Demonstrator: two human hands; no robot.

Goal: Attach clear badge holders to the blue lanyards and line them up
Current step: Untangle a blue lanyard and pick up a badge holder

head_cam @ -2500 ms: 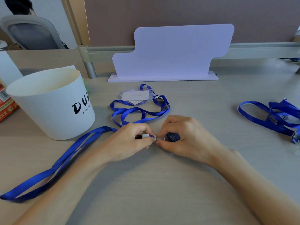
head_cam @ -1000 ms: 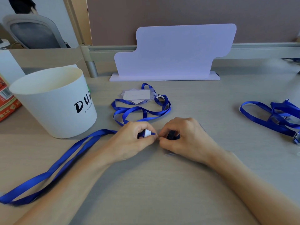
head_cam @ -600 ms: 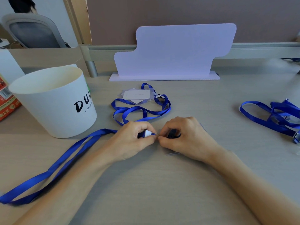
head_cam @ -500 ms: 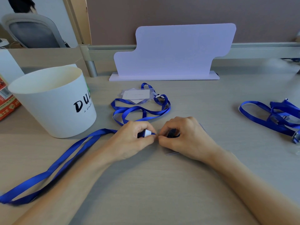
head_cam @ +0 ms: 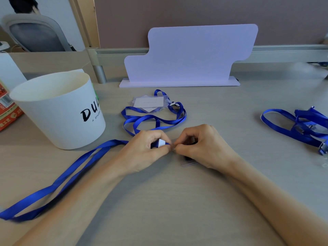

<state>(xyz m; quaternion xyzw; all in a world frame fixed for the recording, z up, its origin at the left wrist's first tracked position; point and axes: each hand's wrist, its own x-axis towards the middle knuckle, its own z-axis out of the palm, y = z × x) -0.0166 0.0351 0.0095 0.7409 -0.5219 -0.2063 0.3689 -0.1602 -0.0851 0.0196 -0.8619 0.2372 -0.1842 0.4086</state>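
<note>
Your left hand [head_cam: 145, 151] is curled closed around the clip end of a blue lanyard [head_cam: 58, 181], thumb and fingertips pinched on it, with a small white tab [head_cam: 161, 143] showing between them. The flat, satiny woven ribbon runs from under that hand leftward and toward you as a doubled strap, lying slack on the matte, pale wood-grain desk [head_cam: 177, 210].

Your right hand [head_cam: 200, 148] meets the left fingertip to fingertip, its thumb and forefinger closed in a tight pinch. Something small and dark sits inside the curl of the fingers, but you cannot tell what it is. Below the heel of that hand a thin clear plastic edge [head_cam: 189, 164] lies on the desk, most likely a badge holder, mostly hidden.

Just beyond your hands a finished lanyard [head_cam: 156, 119] lies in loose loops, its clear rectangular holder with a white card insert [head_cam: 149, 102] resting at the far side of the coil. Well to the right a tangled heap of more blue lanyards [head_cam: 301, 125] lies flat, a metal clip showing at its near end.

A smooth white round bucket [head_cam: 58, 110] with black lettering stands to the left, near the strap. A pale lilac stepped board [head_cam: 191, 54] with rounded corners stands upright on its flat base at the back.
</note>
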